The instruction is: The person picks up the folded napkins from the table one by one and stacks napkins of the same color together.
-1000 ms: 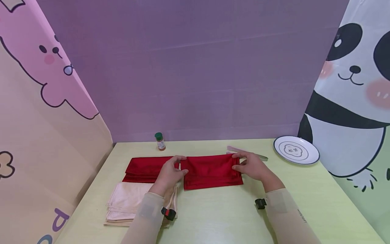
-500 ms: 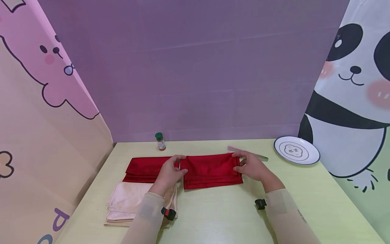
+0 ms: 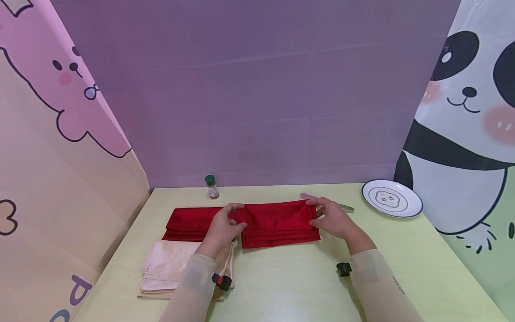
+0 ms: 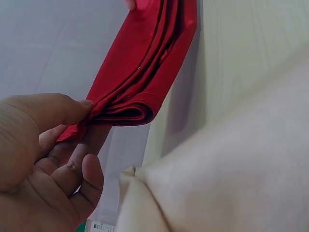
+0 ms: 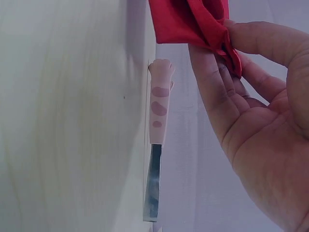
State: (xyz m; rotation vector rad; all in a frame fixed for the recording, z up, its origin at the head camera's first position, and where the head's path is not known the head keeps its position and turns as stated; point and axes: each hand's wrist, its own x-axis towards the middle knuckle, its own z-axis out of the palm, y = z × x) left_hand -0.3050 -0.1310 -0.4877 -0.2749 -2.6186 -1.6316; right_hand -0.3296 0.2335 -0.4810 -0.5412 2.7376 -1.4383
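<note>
A folded red cloth (image 3: 279,223) is stretched between my two hands, above the table. My left hand (image 3: 222,229) pinches its left end between thumb and fingers; the left wrist view shows the cloth's stacked layers (image 4: 130,72) looping round at that end. At the opposite end, the thumb and fingers of my right hand (image 3: 334,220) pinch the upper corner. A second folded red cloth (image 3: 191,221) lies on the table to the left, partly covered by my left hand. In front of it, a stack of folded cream cloths (image 3: 170,264) is partly hidden behind my left forearm.
A small jar with a green lid (image 3: 211,187) stands at the back. Behind my right hand lies a utensil with a pink paw-shaped handle (image 5: 159,106) and a flat metal end. A white plate with a dark rim (image 3: 410,211) sits at the back right of the table (image 3: 289,286).
The held red cloth has risen slightly and shifted a little left, narrowing the gap to the other red cloth. Both hands keep their pinch on its ends.
</note>
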